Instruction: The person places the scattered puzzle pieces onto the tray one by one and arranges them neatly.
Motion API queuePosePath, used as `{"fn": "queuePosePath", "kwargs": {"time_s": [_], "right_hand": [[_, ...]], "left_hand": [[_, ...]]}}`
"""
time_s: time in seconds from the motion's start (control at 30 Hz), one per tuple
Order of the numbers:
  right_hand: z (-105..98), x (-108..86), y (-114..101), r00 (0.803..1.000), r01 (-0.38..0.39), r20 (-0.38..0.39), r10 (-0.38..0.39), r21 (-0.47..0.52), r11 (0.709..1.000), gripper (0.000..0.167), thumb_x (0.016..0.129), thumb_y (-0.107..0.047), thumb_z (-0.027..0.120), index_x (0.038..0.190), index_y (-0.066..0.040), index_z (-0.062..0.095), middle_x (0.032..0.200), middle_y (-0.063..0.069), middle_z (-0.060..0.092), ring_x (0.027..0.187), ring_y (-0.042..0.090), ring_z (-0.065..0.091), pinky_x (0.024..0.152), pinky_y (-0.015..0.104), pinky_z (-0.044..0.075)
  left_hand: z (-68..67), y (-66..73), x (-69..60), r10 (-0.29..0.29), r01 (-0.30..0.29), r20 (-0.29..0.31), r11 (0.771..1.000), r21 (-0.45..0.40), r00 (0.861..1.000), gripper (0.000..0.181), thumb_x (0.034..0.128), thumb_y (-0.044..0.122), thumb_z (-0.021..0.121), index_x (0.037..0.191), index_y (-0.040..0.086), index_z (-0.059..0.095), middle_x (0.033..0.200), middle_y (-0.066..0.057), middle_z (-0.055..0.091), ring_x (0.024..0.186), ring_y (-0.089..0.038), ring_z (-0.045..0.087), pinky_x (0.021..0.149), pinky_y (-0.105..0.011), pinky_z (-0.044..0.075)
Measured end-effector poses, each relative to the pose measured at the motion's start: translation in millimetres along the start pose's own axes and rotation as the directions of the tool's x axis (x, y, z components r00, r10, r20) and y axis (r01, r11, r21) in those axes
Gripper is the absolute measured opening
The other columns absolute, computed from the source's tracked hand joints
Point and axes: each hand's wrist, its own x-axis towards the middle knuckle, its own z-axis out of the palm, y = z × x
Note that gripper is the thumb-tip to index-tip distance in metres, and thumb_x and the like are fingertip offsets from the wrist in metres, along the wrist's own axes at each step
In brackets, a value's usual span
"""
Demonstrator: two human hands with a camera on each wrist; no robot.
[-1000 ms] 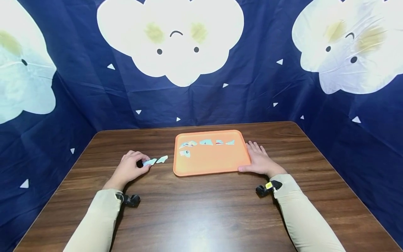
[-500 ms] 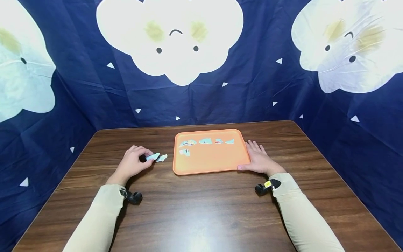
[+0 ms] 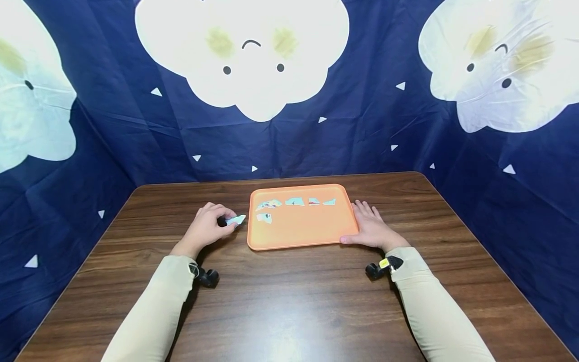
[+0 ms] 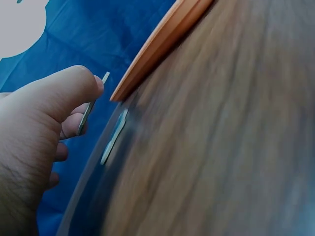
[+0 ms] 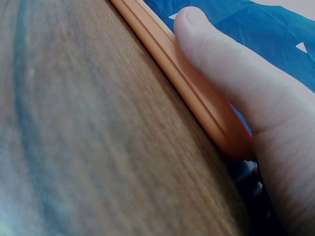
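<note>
My left hand point(image 3: 208, 229) pinches a thin, pale blue puzzle piece point(image 3: 235, 220) between thumb and fingers, just left of the orange tray point(image 3: 303, 231). In the left wrist view this held piece point(image 4: 86, 118) is tilted and raised off the table. A second flat piece point(image 4: 114, 136) lies on the wood below it; from the head it is mostly hidden. My right hand point(image 3: 373, 229) rests along the tray's right edge with fingers straight and spread. Its thumb point(image 5: 211, 49) lies on the tray's rim in the right wrist view.
Inside the tray, several irregular printed pieces form a row along the far side, among them a larger patterned one point(image 3: 269, 204). Another piece point(image 3: 264, 218) lies below that row's left end. Around the brown wooden table point(image 3: 280, 296) hangs a dark blue cloth point(image 3: 280, 146) with white clouds.
My left hand has moved right with the pinched puzzle piece, from beside the loose piece to over it, close to the tray's left edge. The right hand and tray stay in place.
</note>
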Motion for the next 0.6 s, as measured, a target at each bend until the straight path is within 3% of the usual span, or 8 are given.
{"fn": "queuePosePath", "kwargs": {"time_s": [0.37,0.6], "right_hand": [[-1.6,-1.1,-1.6,1.0,-0.009,0.01,0.009,0.008,1.0,0.128,0.077,-0.073,0.068,0.159,0.006,0.01,0.166,0.027,0.006,0.153,0.044,0.002,0.12,0.059,0.0],[-2.7,-2.2,-2.9,1.0,-0.004,0.007,0.004,0.014,1.0,0.127,0.077,-0.073,0.068,0.159,0.006,0.01,0.166,0.027,0.007,0.153,0.044,0.002,0.12,0.059,0.0]], "left_hand": [[8.5,25.7,21.3,0.001,-0.001,0.042,1.0,-0.014,0.999,0.021,0.0827,0.031,0.082,0.095,0.015,0.076,0.089,0.003,0.067,0.091,-0.021,0.048,0.09,-0.044,0.032],[16.8,37.7,31.6,0.031,-0.032,0.069,0.999,0.014,0.997,0.025,0.082,0.03,0.081,0.099,0.013,0.075,0.097,-0.001,0.07,0.093,-0.023,0.05,0.09,-0.046,0.035]]}}
